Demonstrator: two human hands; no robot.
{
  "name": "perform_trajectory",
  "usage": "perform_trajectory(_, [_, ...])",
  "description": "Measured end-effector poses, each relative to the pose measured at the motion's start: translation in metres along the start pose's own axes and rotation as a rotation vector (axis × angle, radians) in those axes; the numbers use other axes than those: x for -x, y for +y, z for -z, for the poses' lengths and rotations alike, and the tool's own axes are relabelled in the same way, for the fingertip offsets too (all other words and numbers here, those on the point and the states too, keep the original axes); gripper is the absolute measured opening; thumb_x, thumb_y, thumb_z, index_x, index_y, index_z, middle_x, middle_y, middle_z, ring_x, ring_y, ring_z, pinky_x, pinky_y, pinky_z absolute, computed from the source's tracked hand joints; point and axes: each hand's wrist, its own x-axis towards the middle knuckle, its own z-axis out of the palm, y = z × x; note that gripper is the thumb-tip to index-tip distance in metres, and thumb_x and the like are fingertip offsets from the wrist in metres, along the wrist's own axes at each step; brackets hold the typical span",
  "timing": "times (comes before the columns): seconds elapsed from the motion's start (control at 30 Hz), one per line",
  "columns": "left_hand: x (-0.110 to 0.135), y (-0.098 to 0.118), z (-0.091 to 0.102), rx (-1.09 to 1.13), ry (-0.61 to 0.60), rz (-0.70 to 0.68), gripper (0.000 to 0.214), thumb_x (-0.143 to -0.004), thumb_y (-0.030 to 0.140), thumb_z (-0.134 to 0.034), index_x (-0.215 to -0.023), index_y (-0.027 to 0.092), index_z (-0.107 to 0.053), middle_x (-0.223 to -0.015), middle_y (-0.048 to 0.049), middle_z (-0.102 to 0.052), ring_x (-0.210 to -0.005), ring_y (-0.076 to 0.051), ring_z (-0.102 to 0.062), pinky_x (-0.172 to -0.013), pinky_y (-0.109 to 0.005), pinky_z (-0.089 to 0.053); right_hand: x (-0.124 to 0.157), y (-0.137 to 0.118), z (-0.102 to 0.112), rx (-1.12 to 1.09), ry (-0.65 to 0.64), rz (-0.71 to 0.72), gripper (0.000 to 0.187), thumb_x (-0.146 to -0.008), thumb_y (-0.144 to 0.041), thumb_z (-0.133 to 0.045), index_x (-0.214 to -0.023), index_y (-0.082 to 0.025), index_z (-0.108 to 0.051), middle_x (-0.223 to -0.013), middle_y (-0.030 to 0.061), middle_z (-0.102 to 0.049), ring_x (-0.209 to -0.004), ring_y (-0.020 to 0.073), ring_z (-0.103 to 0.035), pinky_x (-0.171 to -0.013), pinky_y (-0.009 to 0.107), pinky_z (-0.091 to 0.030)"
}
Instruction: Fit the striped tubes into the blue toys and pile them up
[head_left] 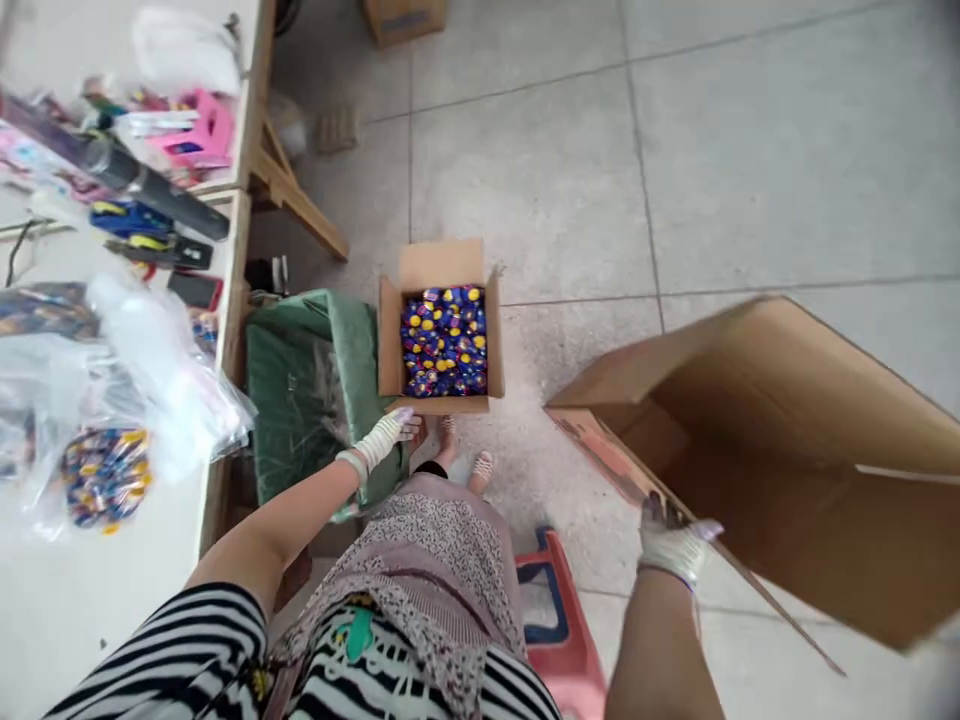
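Her gloved left hand (386,437) reaches down to the near edge of a small open box (442,335) of blue-and-yellow pieces on the floor. Her right hand (675,545) grips a large empty carton's (787,440) flap.

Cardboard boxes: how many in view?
3. A small open box, full, on the floor by the left hand; a large empty box on its side, flap in the right hand; a third box cut off at the top edge. Others may be hidden.

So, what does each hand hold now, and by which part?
The right hand holds the large cardboard box by a flap edge. The left hand is at the near flap of the small carton; a grip cannot be told.
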Motion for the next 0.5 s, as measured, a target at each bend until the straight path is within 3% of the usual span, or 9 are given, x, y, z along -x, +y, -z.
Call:
perform_trajectory(0.03, [-0.005,-0.002,0.003,0.011,0.023,-0.004,0.045,-0.090,0.043,-0.065,-0.119,0.009,-0.064,-0.107,-0.0209,-0.073,-0.083,-0.023,-0.074,-0.083,-0.040,-0.060,-0.014,-0.001,-0.004,0.163,-0.115,-0.035,0.039,-0.098,-0.060,-0.039,-0.113,-0.038,-0.066,-0.130,0.0090,-0.065,-0.107,0.0207,-0.071,-0.085,0.041,-0.059])
perform_trajectory(0.07, [-0.009,-0.004,0.006,0.013,0.043,-0.014,0.044,-0.093,0.041,-0.061,-0.123,0.009,-0.062,-0.111,-0.0205,-0.072,-0.086,-0.023,-0.074,-0.086,-0.039,-0.059,-0.022,0.001,-0.008,0.250,-0.179,-0.067,0.037,-0.095,-0.060,-0.041,-0.101,-0.037,-0.069,-0.124,0.0129,-0.068,-0.099,0.0226,-0.074,-0.078,0.040,-0.060])
perform_trajectory(0.13, [-0.017,-0.003,0.010,-0.003,0.090,-0.046,0.044,-0.098,0.037,-0.055,-0.132,0.009,-0.058,-0.121,-0.0199,-0.070,-0.100,-0.024,-0.073,-0.095,-0.040,-0.057,-0.027,0.006,-0.020,0.419,-0.315,-0.123,0.027,-0.084,-0.054,-0.056,-0.083,-0.030,-0.068,-0.107,0.0186,-0.074,-0.083,0.0290,-0.076,-0.070,0.044,-0.060])
perform_trajectory(0.2, [-0.029,0.002,0.009,-0.044,0.170,-0.088,0.049,-0.099,0.033,-0.054,-0.142,0.010,-0.051,-0.136,-0.0194,-0.062,-0.124,-0.026,-0.063,-0.109,-0.039,-0.050,-0.024,0.013,-0.047,0.548,-0.405,-0.138,0.018,-0.074,-0.043,-0.068,-0.078,-0.025,-0.068,-0.095,0.0191,-0.076,-0.075,0.0325,-0.076,-0.070,0.047,-0.061])
perform_trajectory(0.27, [-0.044,0.009,0.004,-0.101,0.281,-0.123,0.063,-0.096,0.028,-0.059,-0.153,0.011,-0.038,-0.155,-0.0184,-0.044,-0.146,-0.026,-0.043,-0.123,-0.037,-0.035,-0.024,0.015,-0.089,0.651,-0.435,-0.090,0.022,-0.071,-0.035,-0.070,-0.089,-0.022,-0.072,-0.102,0.0180,-0.077,-0.084,0.0316,-0.076,-0.079,0.047,-0.061])
perform_trajectory(0.37, [-0.069,0.011,-0.008,-0.193,0.410,-0.120,0.086,-0.091,0.024,-0.067,-0.161,0.006,-0.020,-0.168,-0.0184,-0.018,-0.157,-0.027,-0.016,-0.130,-0.033,-0.015,-0.039,0.009,-0.164,0.769,-0.432,0.047,0.037,-0.077,-0.029,-0.068,-0.112,-0.016,-0.072,-0.126,0.0190,-0.071,-0.115,0.0261,-0.069,-0.101,0.038,-0.053])
perform_trajectory(0.43, [-0.083,0.004,-0.015,-0.244,0.446,-0.076,0.092,-0.090,0.027,-0.069,-0.161,0.003,-0.016,-0.167,-0.0210,-0.016,-0.157,-0.029,-0.015,-0.131,-0.035,-0.015,-0.058,0.002,-0.211,0.829,-0.443,0.128,0.046,-0.084,-0.028,-0.065,-0.127,-0.013,-0.066,-0.136,0.0185,-0.066,-0.126,0.0224,-0.063,-0.108,0.034,-0.047])
perform_trajectory(0.5, [-0.095,-0.006,-0.019,-0.287,0.462,-0.015,0.093,-0.090,0.031,-0.068,-0.160,0.000,-0.016,-0.164,-0.0259,-0.023,-0.155,-0.034,-0.023,-0.129,-0.040,-0.022,-0.077,-0.003,-0.253,0.884,-0.469,0.188,0.053,-0.087,-0.030,-0.065,-0.137,-0.012,-0.060,-0.139,0.0173,-0.063,-0.128,0.0205,-0.061,-0.110,0.031,-0.045])
